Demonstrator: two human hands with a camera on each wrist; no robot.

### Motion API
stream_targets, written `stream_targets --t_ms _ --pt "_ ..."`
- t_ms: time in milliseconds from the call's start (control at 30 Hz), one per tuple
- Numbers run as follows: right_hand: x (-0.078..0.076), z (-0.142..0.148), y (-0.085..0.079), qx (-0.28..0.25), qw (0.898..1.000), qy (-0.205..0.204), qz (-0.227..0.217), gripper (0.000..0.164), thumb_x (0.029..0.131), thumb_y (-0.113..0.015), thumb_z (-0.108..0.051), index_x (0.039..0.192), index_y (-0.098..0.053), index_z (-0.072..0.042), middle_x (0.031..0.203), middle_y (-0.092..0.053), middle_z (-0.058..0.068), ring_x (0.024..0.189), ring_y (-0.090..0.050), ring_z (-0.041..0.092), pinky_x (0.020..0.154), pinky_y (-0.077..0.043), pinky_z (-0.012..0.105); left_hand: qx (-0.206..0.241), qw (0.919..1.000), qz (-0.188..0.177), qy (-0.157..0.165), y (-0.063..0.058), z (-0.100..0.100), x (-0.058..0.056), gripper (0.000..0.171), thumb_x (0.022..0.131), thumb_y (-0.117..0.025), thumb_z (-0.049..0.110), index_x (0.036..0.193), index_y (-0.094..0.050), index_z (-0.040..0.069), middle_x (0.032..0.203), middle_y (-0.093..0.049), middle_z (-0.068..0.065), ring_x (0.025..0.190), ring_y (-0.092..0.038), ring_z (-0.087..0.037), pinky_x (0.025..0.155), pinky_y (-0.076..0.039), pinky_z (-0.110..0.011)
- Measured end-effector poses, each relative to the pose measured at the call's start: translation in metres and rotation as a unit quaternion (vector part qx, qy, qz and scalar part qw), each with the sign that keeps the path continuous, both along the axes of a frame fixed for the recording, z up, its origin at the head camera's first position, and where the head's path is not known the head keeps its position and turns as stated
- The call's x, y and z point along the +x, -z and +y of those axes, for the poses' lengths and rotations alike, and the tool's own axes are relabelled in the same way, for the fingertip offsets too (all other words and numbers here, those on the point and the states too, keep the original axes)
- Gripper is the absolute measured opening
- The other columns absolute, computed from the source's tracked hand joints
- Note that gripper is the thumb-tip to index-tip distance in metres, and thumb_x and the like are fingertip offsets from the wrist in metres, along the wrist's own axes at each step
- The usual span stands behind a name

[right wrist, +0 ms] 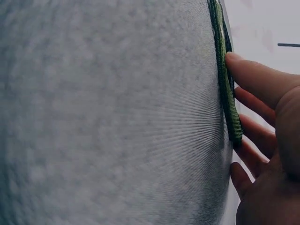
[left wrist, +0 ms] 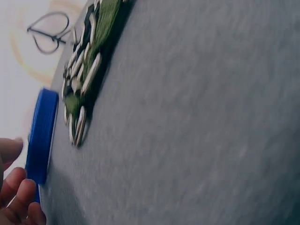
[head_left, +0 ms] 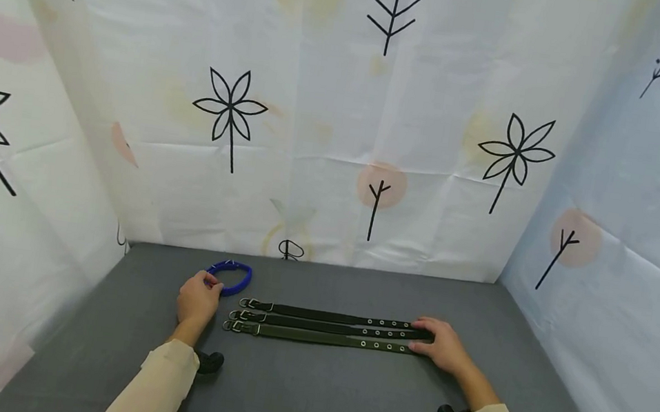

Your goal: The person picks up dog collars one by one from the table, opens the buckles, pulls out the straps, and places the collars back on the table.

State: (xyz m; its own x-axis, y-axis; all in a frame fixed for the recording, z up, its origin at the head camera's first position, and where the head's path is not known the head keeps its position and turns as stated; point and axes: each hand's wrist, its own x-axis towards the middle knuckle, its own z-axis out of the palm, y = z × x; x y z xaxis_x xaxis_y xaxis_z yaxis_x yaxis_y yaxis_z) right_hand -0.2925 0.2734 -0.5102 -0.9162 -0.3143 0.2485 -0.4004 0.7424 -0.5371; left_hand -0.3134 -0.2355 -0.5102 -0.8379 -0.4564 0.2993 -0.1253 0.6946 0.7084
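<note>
A looped blue collar (head_left: 243, 285) stands on the grey table at the back left. My left hand (head_left: 199, 299) pinches its near left side between thumb and fingers; in the left wrist view the fingertips are right at the blue band (left wrist: 41, 136). Three belt-like collars, two black (head_left: 322, 315) and one olive green (head_left: 313, 337), lie side by side with buckles left and eyelets right. My right hand (head_left: 442, 345) rests over their right ends, thumb at the green one, fingers toward the far black one. The right wrist view shows its fingers extended along the strap ends (right wrist: 229, 103).
The grey table (head_left: 329, 401) meets white patterned cloth walls (head_left: 318, 197) at the back and on both sides. Dark wrist devices (head_left: 209, 362) sit on both wrists.
</note>
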Motion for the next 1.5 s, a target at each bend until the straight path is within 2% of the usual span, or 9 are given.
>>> stream_targets --t_ms 100,200,400,533,733,933,1167,1367,1500 --pt "0.001 0.0 0.001 -0.004 1.0 0.002 -0.003 0.043 0.08 -0.08 -0.019 0.114 -0.067 0.003 0.125 -0.058 0.026 0.119 -0.047 0.049 0.098 -0.032 0.062 0.009 0.9994 -0.021 -0.024 -0.003 -0.006 0.002 0.02 0.089 -0.069 0.021 0.088 -0.06 0.003 0.081 -0.062 -0.016 0.078 -0.059 -0.038 0.067 -0.044 -0.051" --pt "0.002 0.0 0.002 -0.004 1.0 0.003 -0.004 0.043 0.08 -0.08 -0.019 0.115 -0.066 0.002 0.126 -0.057 0.026 0.12 -0.046 0.049 0.098 -0.032 0.062 0.015 0.9957 -0.084 -0.035 -0.009 -0.011 0.003 0.033 0.092 -0.064 0.032 0.093 -0.06 -0.001 0.09 -0.063 -0.023 0.085 -0.06 -0.044 0.069 -0.045 -0.053" --pt "0.0 -0.004 0.003 -0.007 1.0 0.0 -0.013 0.044 0.081 -0.08 -0.019 0.117 -0.066 0.002 0.128 -0.056 0.026 0.122 -0.044 0.049 0.099 -0.031 0.063 0.027 0.9768 -0.201 -0.068 -0.016 -0.02 0.0 0.062 0.092 -0.058 0.049 0.108 -0.06 -0.011 0.106 -0.06 -0.033 0.096 -0.058 -0.05 0.07 -0.048 -0.055" --pt "-0.001 -0.007 0.0 -0.009 1.0 -0.004 -0.019 0.044 0.081 -0.08 -0.018 0.117 -0.066 0.002 0.128 -0.056 0.026 0.122 -0.044 0.049 0.1 -0.031 0.063 0.038 0.9699 -0.228 -0.078 -0.019 -0.02 -0.001 0.059 0.09 -0.06 0.043 0.109 -0.059 -0.013 0.106 -0.06 -0.032 0.095 -0.059 -0.047 0.069 -0.049 -0.053" --pt "0.001 -0.006 -0.004 -0.011 1.0 -0.007 -0.025 0.043 0.082 -0.079 -0.018 0.117 -0.065 0.003 0.128 -0.055 0.027 0.122 -0.044 0.049 0.1 -0.03 0.063 0.044 0.9773 -0.193 -0.075 -0.02 -0.016 0.001 0.036 0.086 -0.051 0.019 0.098 -0.061 -0.013 0.093 -0.062 -0.029 0.086 -0.06 -0.045 0.066 -0.05 -0.051" --pt "0.001 -0.004 0.001 -0.016 1.0 -0.001 -0.021 0.043 0.081 -0.079 -0.017 0.116 -0.066 0.003 0.127 -0.056 0.027 0.121 -0.045 0.049 0.1 -0.031 0.063 0.028 0.9874 -0.155 -0.003 -0.027 -0.01 -0.001 0.024 0.088 -0.049 0.014 0.086 -0.063 -0.006 0.064 -0.062 -0.013 0.059 -0.062 -0.03 0.052 -0.046 -0.039" --pt "0.001 -0.001 0.004 -0.016 1.0 -0.006 -0.015 0.044 0.081 -0.08 -0.018 0.116 -0.066 0.003 0.127 -0.057 0.027 0.12 -0.046 0.049 0.099 -0.031 0.063 0.084 0.989 -0.111 0.049 -0.036 0.003 -0.004 0.023 0.092 -0.059 0.018 0.1 -0.065 -0.002 0.075 -0.067 -0.012 0.05 -0.06 -0.016 0.049 -0.045 -0.029" --pt "0.003 0.0 0.003 -0.013 1.0 0.0 -0.016 0.043 0.082 -0.079 -0.018 0.117 -0.065 0.003 0.128 -0.056 0.026 0.121 -0.045 0.049 0.099 -0.031 0.063 0.128 0.9842 -0.051 0.111 -0.046 0.026 0.002 0.021 0.093 -0.066 0.021 0.099 -0.065 0.001 0.084 -0.068 -0.014 0.051 -0.062 -0.018 0.048 -0.049 -0.028" --pt "0.004 0.001 0.004 -0.011 1.0 0.005 -0.021 0.043 0.083 -0.078 -0.018 0.118 -0.065 0.003 0.129 -0.055 0.026 0.123 -0.044 0.049 0.1 -0.03 0.063 0.147 0.9778 -0.02 0.147 -0.052 0.043 0.012 0.018 0.092 -0.068 0.019 0.099 -0.065 0.002 0.084 -0.069 -0.015 0.053 -0.063 -0.028 0.048 -0.049 -0.029"
